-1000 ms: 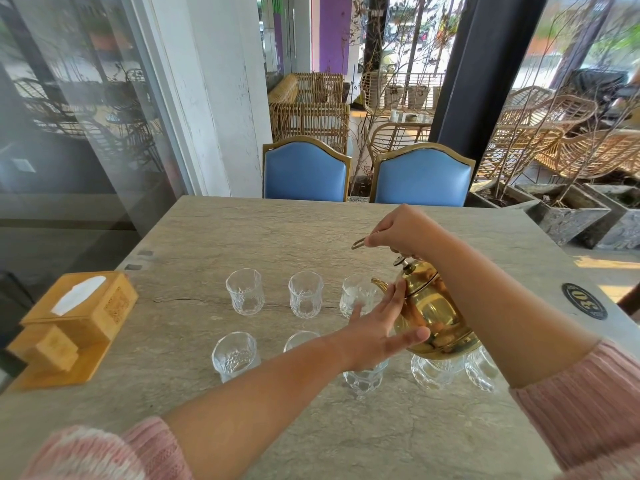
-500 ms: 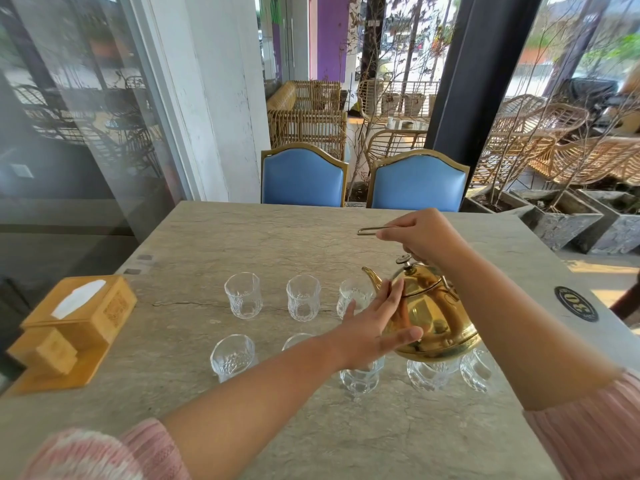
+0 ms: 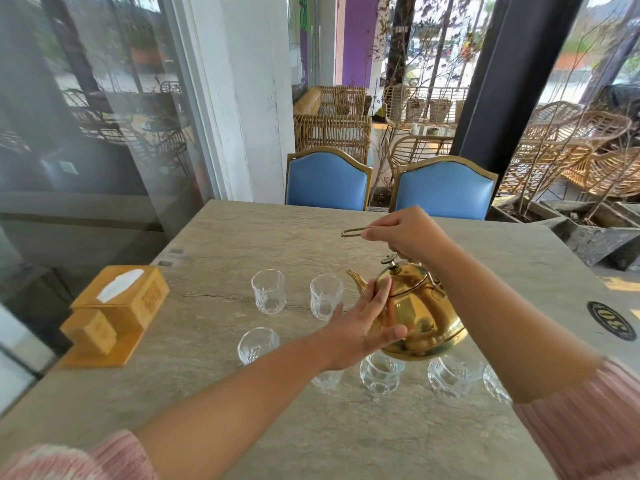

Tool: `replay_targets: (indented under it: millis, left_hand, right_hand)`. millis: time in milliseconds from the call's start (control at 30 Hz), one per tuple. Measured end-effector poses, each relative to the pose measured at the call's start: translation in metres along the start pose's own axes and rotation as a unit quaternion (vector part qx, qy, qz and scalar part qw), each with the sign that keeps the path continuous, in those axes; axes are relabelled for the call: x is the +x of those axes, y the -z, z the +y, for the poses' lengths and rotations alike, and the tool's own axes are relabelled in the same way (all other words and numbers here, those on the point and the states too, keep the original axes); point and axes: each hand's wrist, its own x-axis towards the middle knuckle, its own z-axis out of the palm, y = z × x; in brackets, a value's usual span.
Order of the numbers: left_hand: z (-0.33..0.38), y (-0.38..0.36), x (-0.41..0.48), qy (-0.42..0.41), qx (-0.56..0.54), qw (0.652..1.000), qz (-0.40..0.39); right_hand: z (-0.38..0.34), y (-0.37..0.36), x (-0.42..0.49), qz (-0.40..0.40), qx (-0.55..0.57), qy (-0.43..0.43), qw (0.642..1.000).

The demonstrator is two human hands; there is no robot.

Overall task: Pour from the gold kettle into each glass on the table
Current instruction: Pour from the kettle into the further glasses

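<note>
your right hand point(image 3: 408, 233) sits just above centre of the frame, fingers closed around the thin wire handle point(image 3: 353, 232) of the kettle point(image 3: 420, 313), whose free end pokes out to the left of your knuckles. the kettle hangs in the air right of centre, above the near row of glasses, with its lid knob point(image 3: 389, 260) up and its spout point(image 3: 356, 280) pointing to the left and slightly up. your left hand point(image 3: 360, 327) is spread flat against the kettle's left side, fingers straight and thumb out below them, holding nothing. on the grey tabletop point(image 3: 242, 244) two glasses stand upright in the far row, one point(image 3: 268, 295) left of centre and one point(image 3: 325, 297) just beside your left fingers. in the near row a glass point(image 3: 258, 345) stands to the left of your left forearm, another point(image 3: 327, 381) peeks out below that wrist, one point(image 3: 381, 375) sits under the kettle, one point(image 3: 452, 375) to its right, and one point(image 3: 495, 384) is partly hidden by your right forearm. whether any glass holds liquid you cannot tell. a wooden tissue box point(image 3: 117, 306) rests at the left edge of the tabletop, well apart from the glasses. two blue chairs point(image 3: 327, 183) stand at the far side, top centre of the frame.
</note>
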Motion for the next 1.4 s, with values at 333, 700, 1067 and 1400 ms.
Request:
replay_targets:
  millis: [333,700,1067,1400]
  left_hand:
    - [-0.015,0.010,-0.005,0.040,-0.012,0.999,0.003]
    - [-0.024,0.008,-0.001,0.024,-0.032,0.999,0.011]
    - [-0.030,0.005,0.003,0.018,-0.031,0.999,0.007]
    - [-0.031,0.005,0.003,0.019,-0.032,0.999,0.005]
  right_hand:
    - [-0.026,-0.029,0.023,-0.062,-0.087,-0.003,0.994]
    - [-0.031,-0.041,0.033,-0.079,-0.135,-0.011,0.988]
    - [-0.032,-0.045,0.037,-0.089,-0.158,-0.010,0.983]
    - [-0.034,-0.046,0.035,-0.096,-0.179,-0.009,0.979]
